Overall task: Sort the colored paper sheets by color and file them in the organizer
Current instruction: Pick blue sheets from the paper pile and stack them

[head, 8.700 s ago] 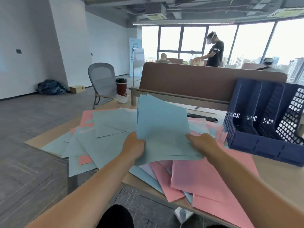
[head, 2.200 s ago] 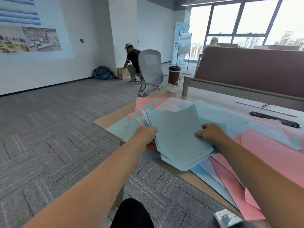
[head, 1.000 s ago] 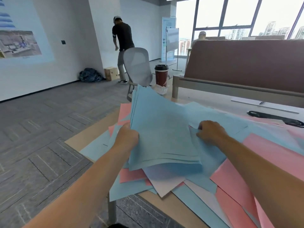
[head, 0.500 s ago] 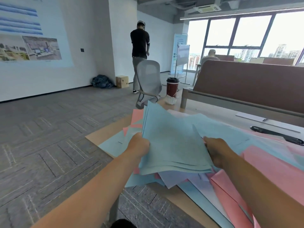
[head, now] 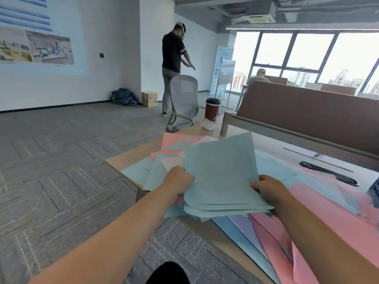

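1. Organizer (head: 375, 191): only a dark-blue sliver at the right edge; contents can't be told.
2. Red paper cup (head: 212, 109) w/ black lid: 1, at the far bench (head: 131, 158) corner; inside hidden.
3. Blue sheet stack (head: 221, 175): 1, held tilted above the bench; sheet count unclear (several edges fan at the bottom).
4. L hand (head: 179, 182) curls round its left edge, R hand (head: 268, 186) grips its right edge.
5. Pink sheets (head: 328, 218), lilac sheets (head: 246, 228) & more blue lie overlapping underneath.
6. Cardboard box (head: 149, 98): 1, on the floor by the wall, closed.
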